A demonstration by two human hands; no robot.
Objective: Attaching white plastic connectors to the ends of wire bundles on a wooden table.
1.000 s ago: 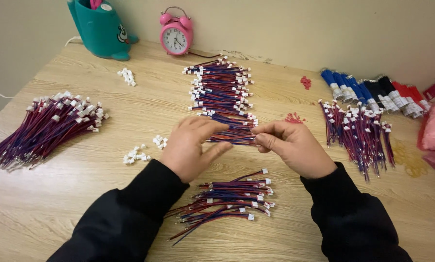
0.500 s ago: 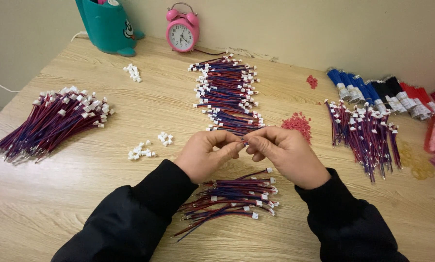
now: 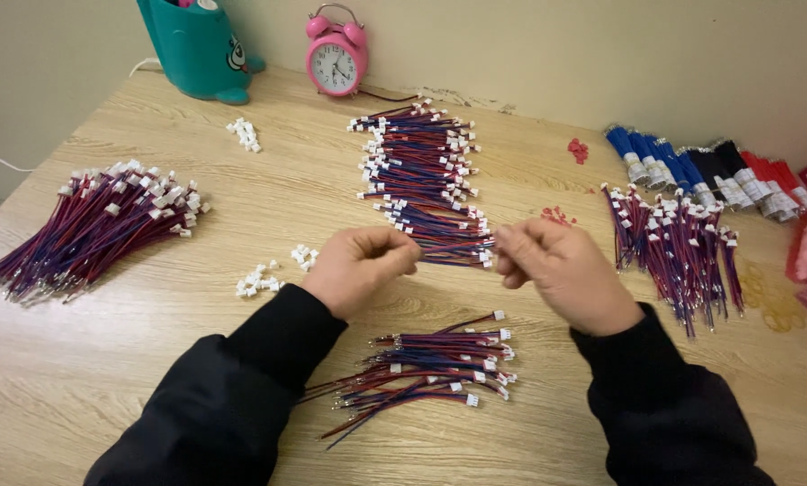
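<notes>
My left hand (image 3: 360, 267) and my right hand (image 3: 561, 274) hover over the middle of a wooden table (image 3: 241, 387). Between them lies a small bundle of red and blue wires (image 3: 453, 254) with white connectors at its right end. It sits at the near end of a long stacked row of such wires (image 3: 419, 157). My left fingers are closed on the bundle's left end. My right fingertips are pinched together at the connector end; what they pinch is hidden. A looser wire bundle (image 3: 430, 367) lies on the table below my hands.
A big wire pile (image 3: 97, 225) lies at the left and another pile (image 3: 678, 243) at the right. Loose white connectors (image 3: 261, 279) sit by my left wrist. At the back stand a teal holder (image 3: 196, 49), a pink alarm clock (image 3: 336, 58), and blue, black and red bundles (image 3: 700, 171).
My hands have drawn apart from being joined on the bundle, and the view has shifted slightly. The piles have not moved.
</notes>
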